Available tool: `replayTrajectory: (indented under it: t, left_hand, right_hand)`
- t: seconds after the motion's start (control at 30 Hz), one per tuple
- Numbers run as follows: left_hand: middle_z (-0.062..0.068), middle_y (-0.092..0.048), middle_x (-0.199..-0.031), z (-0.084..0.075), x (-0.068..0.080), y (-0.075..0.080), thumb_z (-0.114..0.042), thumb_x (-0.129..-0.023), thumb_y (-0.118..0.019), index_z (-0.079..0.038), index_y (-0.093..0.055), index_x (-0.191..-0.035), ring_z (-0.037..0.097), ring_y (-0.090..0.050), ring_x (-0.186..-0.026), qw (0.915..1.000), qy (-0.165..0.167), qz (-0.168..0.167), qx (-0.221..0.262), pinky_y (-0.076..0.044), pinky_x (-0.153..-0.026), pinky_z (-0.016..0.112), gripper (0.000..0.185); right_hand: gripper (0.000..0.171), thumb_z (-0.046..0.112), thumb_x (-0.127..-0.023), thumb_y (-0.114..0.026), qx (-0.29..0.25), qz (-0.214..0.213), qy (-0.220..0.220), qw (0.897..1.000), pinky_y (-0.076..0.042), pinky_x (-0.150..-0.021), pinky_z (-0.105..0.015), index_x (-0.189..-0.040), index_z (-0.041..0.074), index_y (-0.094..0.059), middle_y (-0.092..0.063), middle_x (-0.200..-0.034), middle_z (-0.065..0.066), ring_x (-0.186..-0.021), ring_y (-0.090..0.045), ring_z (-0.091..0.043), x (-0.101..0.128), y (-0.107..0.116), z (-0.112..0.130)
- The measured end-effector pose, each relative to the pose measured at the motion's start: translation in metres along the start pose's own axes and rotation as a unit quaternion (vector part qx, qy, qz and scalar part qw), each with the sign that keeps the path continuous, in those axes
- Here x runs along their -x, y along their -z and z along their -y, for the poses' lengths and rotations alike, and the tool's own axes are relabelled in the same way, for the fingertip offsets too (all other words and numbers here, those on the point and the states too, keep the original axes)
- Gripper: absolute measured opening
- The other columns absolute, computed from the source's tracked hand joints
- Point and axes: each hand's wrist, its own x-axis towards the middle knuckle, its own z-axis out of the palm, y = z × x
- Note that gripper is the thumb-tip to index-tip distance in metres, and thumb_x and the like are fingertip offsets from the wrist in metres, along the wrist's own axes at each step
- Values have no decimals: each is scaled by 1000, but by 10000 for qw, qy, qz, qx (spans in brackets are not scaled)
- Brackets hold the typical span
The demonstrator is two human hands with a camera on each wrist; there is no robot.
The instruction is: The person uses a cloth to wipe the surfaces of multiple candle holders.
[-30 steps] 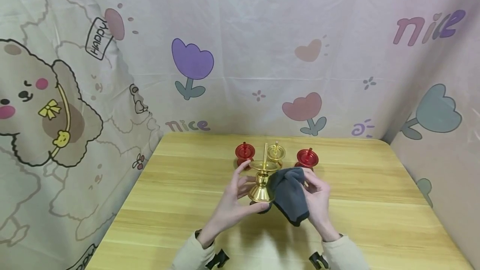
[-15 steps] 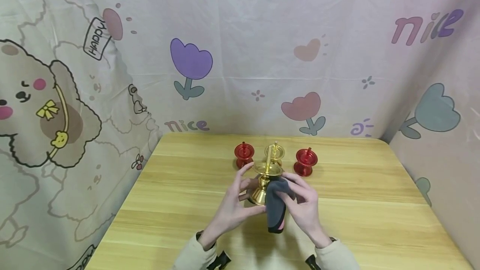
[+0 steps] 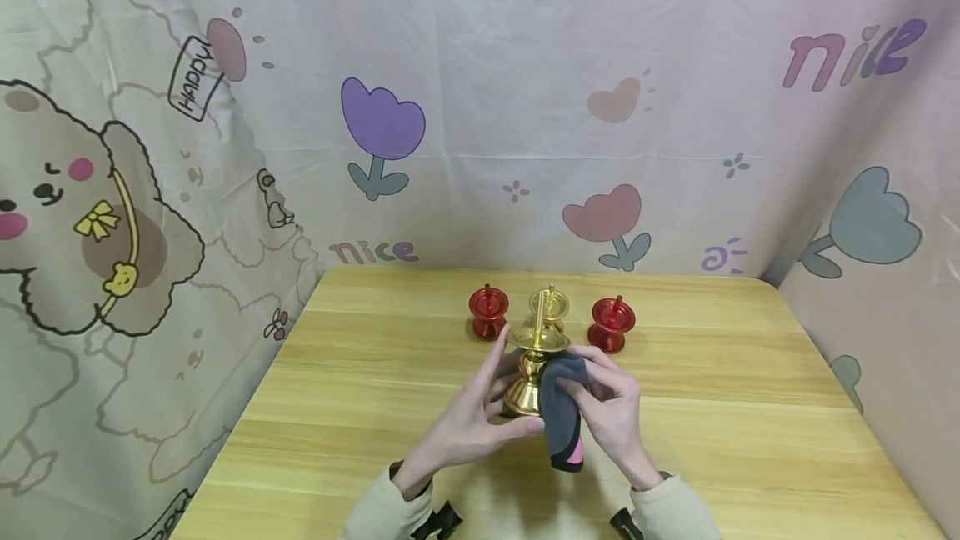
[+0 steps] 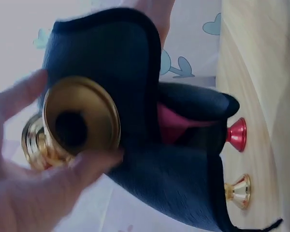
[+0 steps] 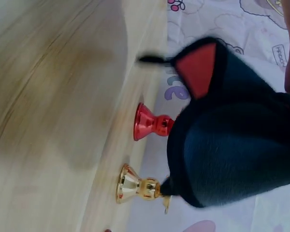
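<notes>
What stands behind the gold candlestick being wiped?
Behind the held gold candlestick three holders stand in a row on the table: a red one, a gold one partly hidden by the candlestick's pin, another red one.
</notes>
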Motion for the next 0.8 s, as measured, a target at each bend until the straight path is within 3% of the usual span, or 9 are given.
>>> replayTrajectory:
  t: [0.13,0.23,0.3,0.4,0.5,0.63,0.8]
  left_hand:
    - [23,-52,-138,-1,-2,-4,-13,-84,-82,-27,-5,-163,40,-56,-131,9978,-216,-605,-176,-58,-97,35,112]
    - [20,-62,-122,-2,-2,-5,-12,-80,-85,-29,-16,-162,32,-63,-122,9932,-517,-944,-444,-58,-95,35,108]
    - [18,-68,-118,-1,-1,-4,-12,-79,-85,-28,-21,-161,26,-65,-118,9894,-719,-1055,-685,-58,-97,37,106]
    - [17,-70,-121,1,0,-1,-12,-80,-84,-26,-24,-161,21,-66,-117,9881,-911,-954,-788,-56,-101,39,102]
    - [20,-68,-126,2,0,3,-10,-83,-81,-22,-20,-162,20,-65,-119,9912,-968,-693,-570,-57,-99,41,100]
    - [25,-61,-133,3,0,6,-13,-89,-77,-23,-15,-163,18,-62,-121,9966,-753,-302,-136,-58,-97,37,98]
    - [23,-55,-133,1,-1,4,-21,-85,-81,-26,-17,-163,23,-58,-122,9981,-469,-386,-38,-61,-87,31,101]
  right_hand:
    - [32,-29,-74,-66,166,-123,221,9995,-57,-87,-16,-100,-13,-73,-70,-116,-3,-104,-69,-9,-1,-5,0]
    - [29,-25,-76,-69,395,-191,530,9976,-57,-88,-16,-102,-12,-74,-71,-114,-5,-105,-69,-10,-2,-7,0]
    - [25,-21,-78,-71,535,-194,845,9948,-56,-90,-17,-102,-13,-73,-70,-113,-8,-107,-68,-11,-2,-8,-1]
    - [21,-17,-80,-72,496,-105,1097,9927,-56,-90,-17,-102,-14,-73,-70,-111,-11,-106,-68,-13,-4,-6,-2]
    - [28,-24,-80,-67,-23,58,619,9981,-57,-84,-16,-102,-9,-74,-70,-110,-6,-102,-68,-10,-5,-3,-2]
    - [42,-30,-79,-60,-577,134,-225,9980,-58,-78,-15,-104,0,-77,-71,-108,2,-98,-68,-6,-4,2,-2]
    - [37,-29,-79,-61,-520,36,-276,9983,-59,-79,-16,-104,-5,-76,-72,-107,1,-96,-70,-6,-2,0,-1]
